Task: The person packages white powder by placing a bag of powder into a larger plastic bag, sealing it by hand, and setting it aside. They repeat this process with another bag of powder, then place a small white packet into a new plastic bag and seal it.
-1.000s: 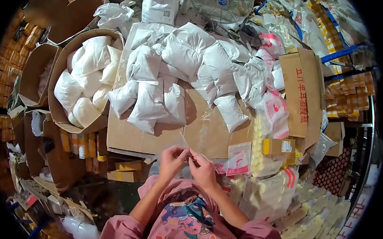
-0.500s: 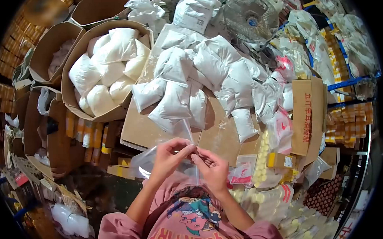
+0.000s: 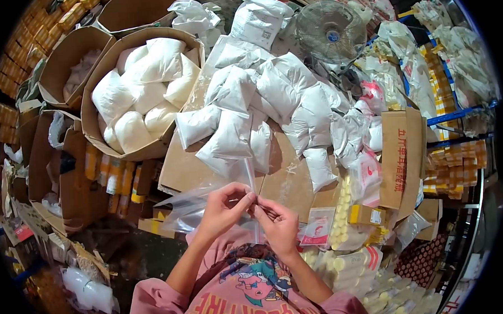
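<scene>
In the head view, my left hand [image 3: 227, 209] pinches the edge of a clear plastic bag [image 3: 189, 207], which spreads out to the left of my wrist. My right hand [image 3: 278, 220] meets it fingertip to fingertip, with its fingers closed on the same plastic. A narrow strip of the plastic rises above my fingers and another part hangs below them. Just beyond my hands, filled white bags [image 3: 228, 135] lie piled on flattened cardboard [image 3: 289, 180].
A round-sided carton [image 3: 87, 122] of filled bags stands at the left. A fan [image 3: 330, 33] is at the back. An upright carton [image 3: 397, 162], a small yellow box [image 3: 367, 215] and packs of pale round items [image 3: 344, 226] are at the right.
The view has shifted slightly. The clear plastic at the left has spread a little and changed its folds. Both hands keep nearly the same pinch.
</scene>
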`<state>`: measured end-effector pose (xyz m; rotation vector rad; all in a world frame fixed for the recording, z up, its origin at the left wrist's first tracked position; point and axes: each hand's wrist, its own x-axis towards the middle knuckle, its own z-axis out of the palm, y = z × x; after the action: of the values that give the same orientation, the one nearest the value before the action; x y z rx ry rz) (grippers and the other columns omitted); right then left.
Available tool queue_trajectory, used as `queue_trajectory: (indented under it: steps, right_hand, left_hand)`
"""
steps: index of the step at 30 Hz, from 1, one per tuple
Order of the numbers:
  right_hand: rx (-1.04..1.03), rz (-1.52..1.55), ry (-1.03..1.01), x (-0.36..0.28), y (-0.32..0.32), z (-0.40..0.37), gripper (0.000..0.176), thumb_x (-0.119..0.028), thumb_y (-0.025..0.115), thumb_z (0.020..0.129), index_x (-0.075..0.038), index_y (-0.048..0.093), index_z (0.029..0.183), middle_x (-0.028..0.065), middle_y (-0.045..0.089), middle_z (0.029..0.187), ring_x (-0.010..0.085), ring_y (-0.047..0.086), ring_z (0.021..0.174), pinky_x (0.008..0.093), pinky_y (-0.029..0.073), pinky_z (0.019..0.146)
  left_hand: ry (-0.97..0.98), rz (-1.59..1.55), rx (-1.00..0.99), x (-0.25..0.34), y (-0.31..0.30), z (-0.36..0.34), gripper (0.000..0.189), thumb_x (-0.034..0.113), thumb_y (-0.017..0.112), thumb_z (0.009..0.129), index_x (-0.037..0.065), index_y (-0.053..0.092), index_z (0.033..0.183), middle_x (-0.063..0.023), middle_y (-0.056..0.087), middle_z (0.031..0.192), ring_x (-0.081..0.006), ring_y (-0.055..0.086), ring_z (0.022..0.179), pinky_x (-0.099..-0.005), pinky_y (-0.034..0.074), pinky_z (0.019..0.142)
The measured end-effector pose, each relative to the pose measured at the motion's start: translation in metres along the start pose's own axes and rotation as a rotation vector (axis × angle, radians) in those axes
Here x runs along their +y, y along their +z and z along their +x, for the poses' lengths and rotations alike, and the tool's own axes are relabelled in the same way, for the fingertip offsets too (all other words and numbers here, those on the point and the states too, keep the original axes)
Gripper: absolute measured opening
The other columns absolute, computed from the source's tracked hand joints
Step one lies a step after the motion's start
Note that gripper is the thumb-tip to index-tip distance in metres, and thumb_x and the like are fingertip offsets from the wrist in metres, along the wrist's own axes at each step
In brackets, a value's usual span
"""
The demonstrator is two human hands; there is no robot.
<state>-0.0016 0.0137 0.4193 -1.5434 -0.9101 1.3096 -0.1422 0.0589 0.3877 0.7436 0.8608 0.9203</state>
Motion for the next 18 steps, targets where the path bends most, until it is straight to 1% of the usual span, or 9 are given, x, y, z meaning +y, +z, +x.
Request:
queue_trajectory:
  steps: [1,4,7,10,13,16,17,18]
  right_hand:
    - [0.005,0.001,-0.004,0.0004,-0.0012,-0.0005,0.027,-0.001,0.064,0.087,0.009,0.063,0.112,0.0107,0.07,0.099,0.0111,0.065,0.089,0.0227,0.052,0.079]
    - [0.033,-0.076,-0.033,0.0052,-0.0062,-0.0026,0.026,-0.002,0.066,0.087,0.009,0.064,0.11,0.0113,0.07,0.098,0.0115,0.066,0.088,0.0232,0.053,0.077]
    - [0.065,-0.085,-0.036,0.0038,-0.0061,-0.0049,0.025,-0.003,0.066,0.086,0.008,0.065,0.108,0.0117,0.071,0.096,0.0111,0.066,0.086,0.0236,0.053,0.077]
    - [0.078,-0.084,-0.044,0.0047,-0.0074,-0.0067,0.024,-0.003,0.066,0.086,0.007,0.066,0.108,0.011,0.071,0.094,0.011,0.066,0.086,0.0235,0.053,0.076]
    - [0.093,-0.141,-0.062,-0.0003,-0.0044,-0.0075,0.024,-0.004,0.066,0.085,0.005,0.067,0.108,0.0122,0.072,0.092,0.0128,0.068,0.083,0.0245,0.053,0.074]
    - [0.113,-0.367,-0.162,0.0007,-0.0046,-0.0083,0.024,-0.004,0.068,0.083,0.001,0.068,0.106,0.0151,0.071,0.091,0.0178,0.071,0.08,0.027,0.054,0.071]
    - [0.112,-0.455,-0.229,-0.0001,-0.0039,-0.009,0.024,-0.004,0.067,0.081,0.0,0.068,0.105,0.0175,0.069,0.089,0.0229,0.071,0.079,0.0295,0.054,0.068]
    - [0.104,-0.499,-0.283,-0.0003,-0.0043,-0.0099,0.024,-0.003,0.067,0.082,0.001,0.068,0.105,0.0156,0.07,0.09,0.0196,0.07,0.078,0.0282,0.053,0.069]
  left_hand:
    - [0.019,-0.001,-0.003,-0.0009,0.0015,0.0005,0.014,0.008,0.064,0.09,-0.002,0.061,0.098,-0.003,0.064,0.082,-0.0083,0.061,0.072,-0.0213,0.049,0.063]
    - [0.009,-0.036,-0.027,-0.0024,0.0046,0.0011,0.013,0.007,0.065,0.089,-0.002,0.061,0.097,-0.003,0.064,0.082,-0.0081,0.061,0.071,-0.0213,0.049,0.062]
    - [-0.024,-0.017,-0.023,-0.0029,0.0053,0.0015,0.012,0.008,0.066,0.089,-0.001,0.062,0.096,-0.0032,0.064,0.081,-0.008,0.061,0.071,-0.0215,0.049,0.062]
    - [-0.024,-0.007,-0.035,-0.0023,0.0066,0.0018,0.012,0.008,0.065,0.089,-0.001,0.062,0.096,-0.003,0.065,0.082,-0.008,0.061,0.071,-0.0214,0.049,0.062]
    - [-0.031,-0.014,-0.034,-0.0019,0.0074,0.0013,0.012,0.008,0.065,0.089,-0.002,0.062,0.096,-0.0025,0.064,0.082,-0.0074,0.061,0.072,-0.0212,0.049,0.064]
    - [-0.046,0.02,-0.023,-0.0028,0.0068,0.0003,0.013,0.009,0.065,0.089,-0.003,0.062,0.095,-0.0024,0.064,0.082,-0.0069,0.06,0.073,-0.0212,0.049,0.065]
    - [-0.049,0.022,-0.026,-0.0032,0.0075,-0.0001,0.012,0.01,0.063,0.09,-0.002,0.061,0.091,-0.002,0.064,0.081,-0.0062,0.059,0.073,-0.0212,0.048,0.066]
    - [-0.043,0.042,-0.039,-0.0048,0.0073,0.0006,0.011,0.009,0.061,0.09,-0.002,0.061,0.089,-0.0017,0.063,0.079,-0.0063,0.059,0.072,-0.0212,0.048,0.065]
